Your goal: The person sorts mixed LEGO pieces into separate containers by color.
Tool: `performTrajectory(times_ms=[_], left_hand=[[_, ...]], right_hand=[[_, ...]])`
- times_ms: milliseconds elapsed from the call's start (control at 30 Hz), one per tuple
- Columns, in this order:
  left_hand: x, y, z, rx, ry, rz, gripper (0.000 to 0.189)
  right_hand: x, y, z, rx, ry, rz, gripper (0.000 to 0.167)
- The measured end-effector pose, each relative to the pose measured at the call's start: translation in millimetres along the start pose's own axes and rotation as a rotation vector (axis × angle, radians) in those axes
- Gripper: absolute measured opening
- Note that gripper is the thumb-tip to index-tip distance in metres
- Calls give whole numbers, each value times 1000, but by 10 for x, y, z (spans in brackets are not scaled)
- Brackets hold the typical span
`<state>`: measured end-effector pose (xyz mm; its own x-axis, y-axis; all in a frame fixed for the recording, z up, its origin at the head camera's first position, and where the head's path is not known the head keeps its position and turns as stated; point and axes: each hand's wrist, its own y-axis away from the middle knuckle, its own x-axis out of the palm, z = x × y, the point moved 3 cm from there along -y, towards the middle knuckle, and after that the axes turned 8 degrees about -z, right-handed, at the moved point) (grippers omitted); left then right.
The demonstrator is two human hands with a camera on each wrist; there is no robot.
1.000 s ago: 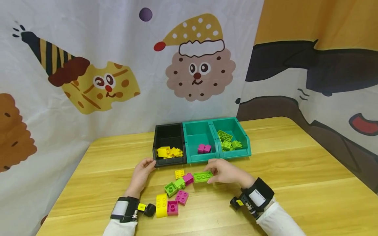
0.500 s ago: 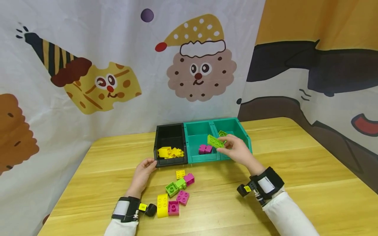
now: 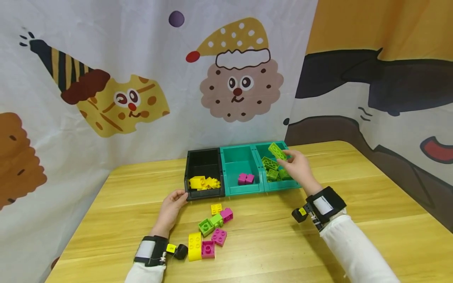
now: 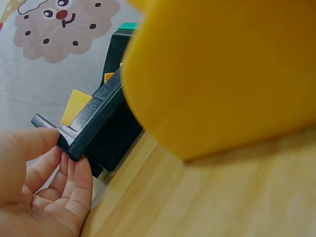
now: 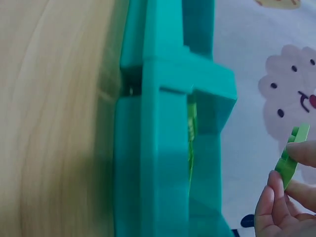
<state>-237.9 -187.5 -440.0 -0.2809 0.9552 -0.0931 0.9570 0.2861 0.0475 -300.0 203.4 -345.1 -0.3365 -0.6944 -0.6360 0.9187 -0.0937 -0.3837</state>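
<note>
My right hand (image 3: pixel 299 169) pinches a long lime green building block (image 3: pixel 277 151) above the right teal bin (image 3: pixel 297 183), in which several green blocks (image 3: pixel 270 165) lie. In the right wrist view the thumb and fingers hold the same green block (image 5: pixel 292 158) by its sides. My left hand (image 3: pixel 171 208) grips the front left corner of the black bin (image 3: pixel 205 193), thumb on top of the rim and fingers below, as the left wrist view of the bin's rim (image 4: pixel 74 140) shows. Yellow blocks (image 3: pixel 203 182) lie inside that bin.
Two magenta blocks (image 3: pixel 245 179) sit in the middle teal bin (image 3: pixel 244 190). In front of the bins lie loose blocks: a small yellow one (image 3: pixel 216 209), green ones (image 3: pixel 206 226), magenta ones (image 3: pixel 219 237) and a curved yellow one (image 3: pixel 194 247). A printed curtain (image 3: pixel 177 129) hangs behind.
My right hand has lifted the long green block off the table and carried it rightward and back, over the right teal bin. The left hand has stayed at the black bin.
</note>
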Motion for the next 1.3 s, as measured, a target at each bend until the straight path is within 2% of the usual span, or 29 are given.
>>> performTrajectory(times_ms=[133, 433, 667, 867, 1300], left_hand=[[0, -6, 8, 6, -4, 2, 27], [1, -3, 0, 5, 3, -4, 25], [6, -14, 24, 4, 4, -11, 23], [5, -5, 11, 4, 5, -12, 25], [9, 6, 9, 11, 16, 0, 26]], right_hand=[[13, -37, -62, -10, 63, -17, 46], [151, -58, -85, -106, 153, -36, 43], [247, -56, -138, -65, 203, -27, 40], [283, -40, -144, -63, 243, -55, 23], [356, -32, -153, -76, 301, -24, 38]])
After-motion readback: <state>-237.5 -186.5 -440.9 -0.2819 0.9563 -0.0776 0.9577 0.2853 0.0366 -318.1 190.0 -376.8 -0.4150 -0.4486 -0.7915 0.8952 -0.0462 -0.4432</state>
